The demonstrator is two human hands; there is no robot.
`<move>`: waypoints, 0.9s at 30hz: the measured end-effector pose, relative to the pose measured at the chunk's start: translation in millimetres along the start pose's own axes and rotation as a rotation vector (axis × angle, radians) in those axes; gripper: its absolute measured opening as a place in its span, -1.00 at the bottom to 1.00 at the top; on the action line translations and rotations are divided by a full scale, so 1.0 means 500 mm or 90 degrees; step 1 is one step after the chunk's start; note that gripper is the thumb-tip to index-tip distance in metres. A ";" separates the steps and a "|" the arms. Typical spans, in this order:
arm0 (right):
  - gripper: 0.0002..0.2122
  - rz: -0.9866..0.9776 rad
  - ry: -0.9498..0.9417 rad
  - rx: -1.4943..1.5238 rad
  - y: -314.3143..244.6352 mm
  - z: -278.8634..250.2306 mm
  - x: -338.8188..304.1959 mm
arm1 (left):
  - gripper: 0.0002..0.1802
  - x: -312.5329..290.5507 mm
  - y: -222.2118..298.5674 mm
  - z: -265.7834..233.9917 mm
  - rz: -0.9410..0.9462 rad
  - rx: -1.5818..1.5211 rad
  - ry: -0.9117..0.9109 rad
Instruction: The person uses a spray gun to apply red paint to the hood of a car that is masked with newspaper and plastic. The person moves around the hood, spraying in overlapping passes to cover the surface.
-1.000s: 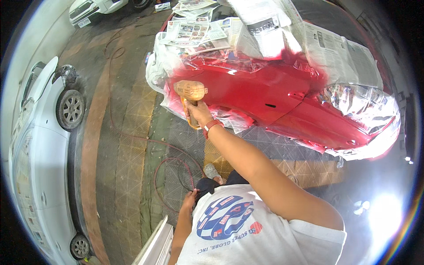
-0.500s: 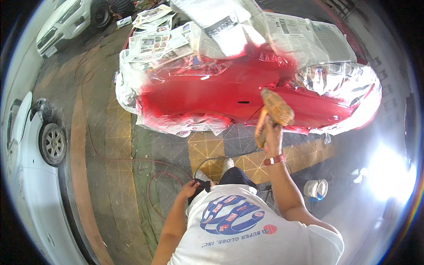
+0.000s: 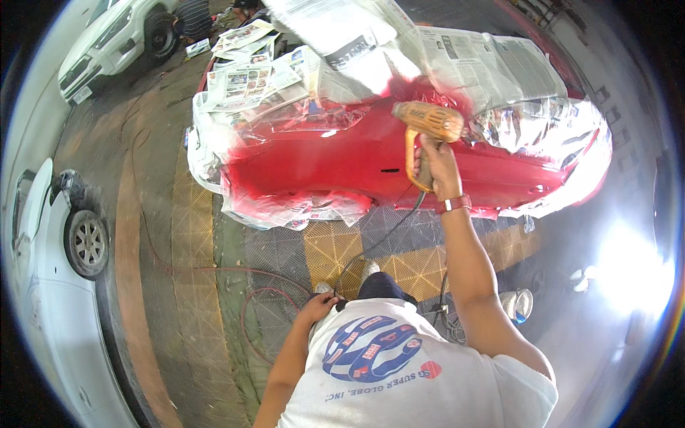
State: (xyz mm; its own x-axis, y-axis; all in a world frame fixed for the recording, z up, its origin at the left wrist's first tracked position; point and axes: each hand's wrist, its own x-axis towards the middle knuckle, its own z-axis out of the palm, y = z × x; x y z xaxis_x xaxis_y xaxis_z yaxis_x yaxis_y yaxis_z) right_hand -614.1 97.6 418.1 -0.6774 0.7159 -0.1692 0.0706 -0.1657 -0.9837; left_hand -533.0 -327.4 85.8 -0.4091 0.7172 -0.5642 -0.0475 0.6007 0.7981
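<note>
My right hand [image 3: 437, 165] grips an orange heat gun [image 3: 432, 120] by its handle, arm stretched forward. Its nozzle points left, in front of the red car [image 3: 314, 160], whose side fills the middle of the view. From the handle a dark cord [image 3: 389, 234] hangs down towards my waist. My left hand [image 3: 320, 307] is closed at my waist, beside the cord's lower end and my dark clothing; what its fingers hold is hidden. Newspaper sheets [image 3: 467, 60] and clear plastic film [image 3: 207, 135] cover the car's upper parts and ends.
A red hose [image 3: 214, 269] loops over the yellow and grey floor tiles [image 3: 332, 250] at left. A white bucket [image 3: 517, 305] and cables stand right of my legs. A glaring lamp [image 3: 631, 278] shines at right. Two light-coloured vehicles stand left; a person [image 3: 193, 20] is at the far left.
My right hand has raised the heat gun away from me and turned its nozzle leftward. The cord now hangs in plain view. The dark piece at my left hand shows less.
</note>
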 end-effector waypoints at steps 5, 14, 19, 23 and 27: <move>-0.70 0.029 -0.116 -0.056 0.079 0.130 0.000 | -0.61 -0.064 -0.033 0.004 -0.087 -0.113 0.056; -0.70 0.033 -0.284 -0.155 0.199 0.419 -0.014 | -0.69 -0.109 -0.116 0.069 -0.175 -0.276 0.165; -0.72 0.188 -0.343 0.038 0.151 0.450 -0.064 | -0.71 -0.131 -0.093 0.072 -0.163 -0.381 0.172; -0.72 0.086 -0.266 -0.172 0.162 0.311 -0.037 | -0.70 -0.095 -0.124 0.063 -0.121 -0.309 0.143; -0.74 0.016 -0.078 -0.198 0.160 0.125 -0.026 | -0.70 -0.058 -0.106 0.036 -0.057 -0.248 0.095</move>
State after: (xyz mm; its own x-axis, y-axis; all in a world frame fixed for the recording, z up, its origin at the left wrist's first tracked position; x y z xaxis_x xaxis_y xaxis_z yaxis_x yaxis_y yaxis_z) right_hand -645.3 32.7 345.3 -0.7546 0.6236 -0.2042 0.2961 0.0459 -0.9541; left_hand -502.2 -373.7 56.1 -0.5139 0.5924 -0.6205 -0.4173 0.4593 0.7842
